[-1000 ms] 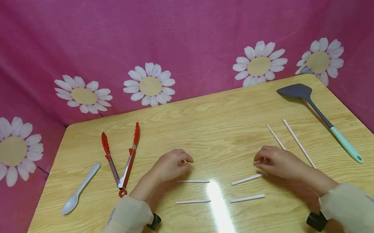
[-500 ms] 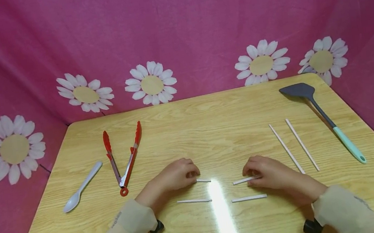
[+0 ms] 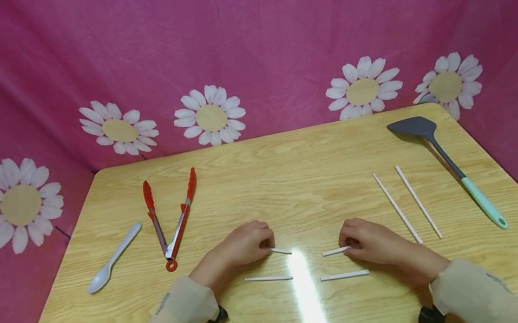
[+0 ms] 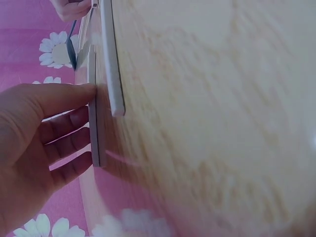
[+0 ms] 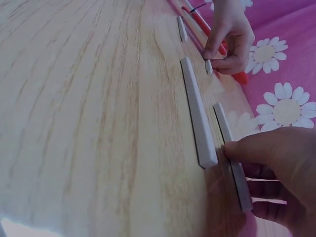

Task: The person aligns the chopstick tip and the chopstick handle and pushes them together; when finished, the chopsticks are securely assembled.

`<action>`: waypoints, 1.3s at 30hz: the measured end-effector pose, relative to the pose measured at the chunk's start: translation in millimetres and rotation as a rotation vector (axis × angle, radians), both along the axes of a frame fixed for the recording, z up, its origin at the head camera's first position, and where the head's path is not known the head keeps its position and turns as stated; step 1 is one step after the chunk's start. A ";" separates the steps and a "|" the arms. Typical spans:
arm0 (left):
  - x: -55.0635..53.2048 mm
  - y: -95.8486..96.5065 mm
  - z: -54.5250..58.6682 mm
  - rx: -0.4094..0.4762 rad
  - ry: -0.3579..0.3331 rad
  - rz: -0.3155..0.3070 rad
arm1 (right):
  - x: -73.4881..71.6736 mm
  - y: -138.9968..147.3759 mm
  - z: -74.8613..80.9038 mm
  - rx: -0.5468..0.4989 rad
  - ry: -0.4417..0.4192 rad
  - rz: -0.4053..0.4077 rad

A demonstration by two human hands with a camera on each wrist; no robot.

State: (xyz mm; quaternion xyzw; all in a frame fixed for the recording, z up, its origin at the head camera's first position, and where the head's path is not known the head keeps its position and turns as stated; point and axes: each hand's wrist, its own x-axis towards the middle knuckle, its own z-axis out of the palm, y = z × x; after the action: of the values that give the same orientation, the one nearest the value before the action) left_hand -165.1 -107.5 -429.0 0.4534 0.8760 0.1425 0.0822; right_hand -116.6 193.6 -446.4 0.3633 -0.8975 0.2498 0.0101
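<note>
In the head view my left hand (image 3: 249,243) pinches a short white stick (image 3: 282,251) near the table's middle. The left wrist view has the thumb on this stick's near side and the fingers along its other side. Opposite, my right hand (image 3: 368,241) pinches another short white stick (image 3: 335,251) the same way, with the thumb (image 5: 237,149) over it in the right wrist view. Both sticks are held low over the wood, partly covered by the fingers. Nearer to me lie two more short white sticks, the left one (image 3: 268,278) and the right one (image 3: 344,275).
Two long white sticks, the left (image 3: 396,208) and the right (image 3: 419,201), lie beyond the right hand. A turner (image 3: 451,166) with a mint handle is at far right. Open red tongs (image 3: 180,226) and a white spoon (image 3: 113,258) lie left. A flowered pink cloth (image 3: 264,51) stands behind.
Both hands have come down onto the two farther short sticks, the right hand moving inward and toward me, and now pinch them. The other things lie as before.
</note>
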 end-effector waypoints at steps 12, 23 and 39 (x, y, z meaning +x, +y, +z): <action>0.3 1.3 5.4 0.151 0.034 0.078 | -13.7 -4.2 15.3 -0.011 -0.100 -0.099; -8.9 9.8 24.9 0.262 -0.017 0.164 | -27.8 -17.5 33.8 -0.112 -0.086 -0.183; -11.9 16.3 35.0 0.393 -0.081 0.198 | -31.2 -27.1 42.8 -0.243 -0.037 -0.215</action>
State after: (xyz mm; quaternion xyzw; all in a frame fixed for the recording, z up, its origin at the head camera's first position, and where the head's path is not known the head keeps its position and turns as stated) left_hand -177.0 -91.2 -394.0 0.3665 0.8675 0.3360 0.0128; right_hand -147.8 166.4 -403.6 0.2568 -0.8944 0.3606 0.0642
